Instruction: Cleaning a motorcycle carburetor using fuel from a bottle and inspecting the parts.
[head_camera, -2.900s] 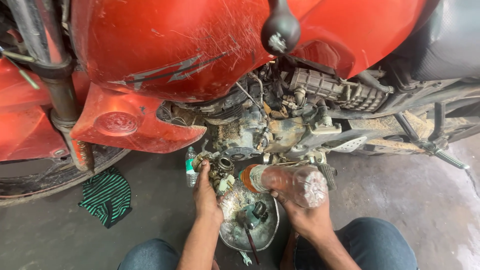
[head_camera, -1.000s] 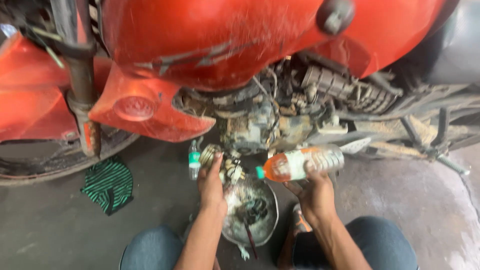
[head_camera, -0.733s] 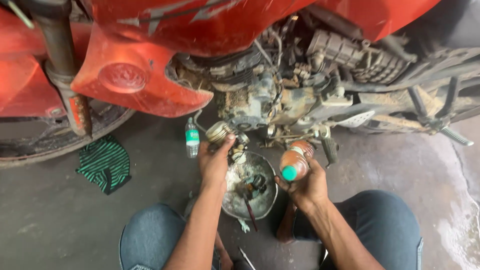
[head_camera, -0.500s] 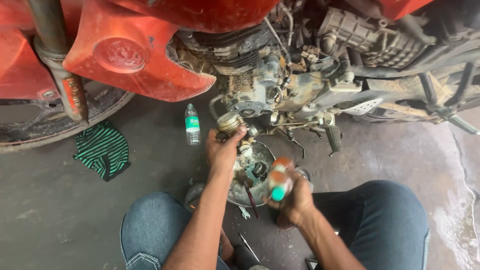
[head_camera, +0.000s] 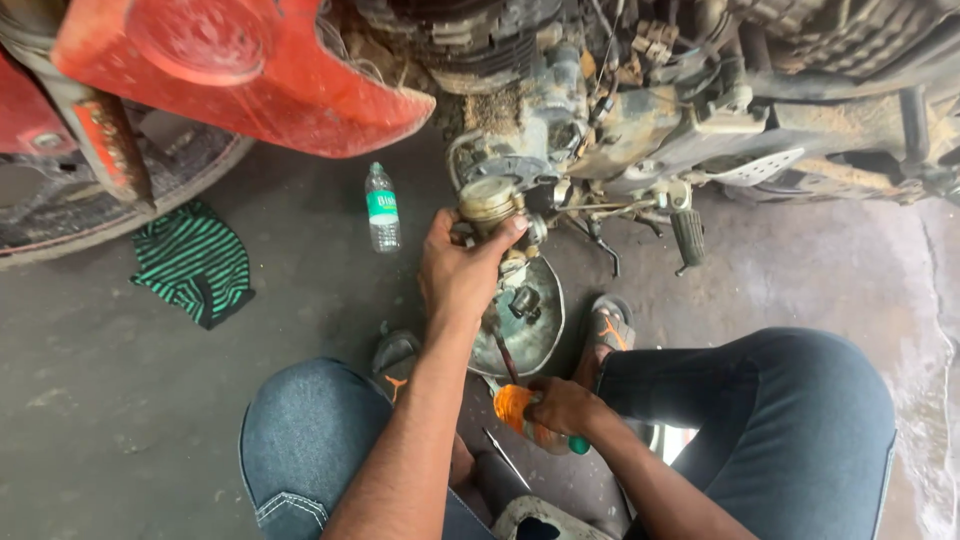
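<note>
We crouch on the grey concrete floor (head_camera: 120, 420) beside the red motorcycle (head_camera: 240, 70), our knees in blue jeans at the near edge of the view. Our left hand (head_camera: 462, 270) reaches forward and is closed around a grimy brass-coloured carburettor part (head_camera: 490, 200), fingers wrapped over its near side and the thumb up against its right edge; the part sits just below the dirty engine (head_camera: 560, 110) at the centre of the scene, close against the hoses and fittings there. Directly under that hand lies a round metal bowl (head_camera: 545, 320) on the floor, with small dark parts inside it. Our right hand (head_camera: 565, 408) is low and near, between our knees, gripping a small plastic bottle (head_camera: 520, 412) of orange liquid with a green cap; the bottle lies tilted, and we cannot tell whether it touches the floor. A thin screwdriver-like tool (head_camera: 505, 460) rests on the floor just near of the bottle. To the left of the carburettor part stands a clear water bottle (head_camera: 381, 208) with a green label, upright and apart from our hands. Further left, a green and black striped cloth (head_camera: 192, 262) lies crumpled beside the front tyre (head_camera: 110, 210). Our sandalled foot (head_camera: 608, 325) sits just right of the bowl
</note>
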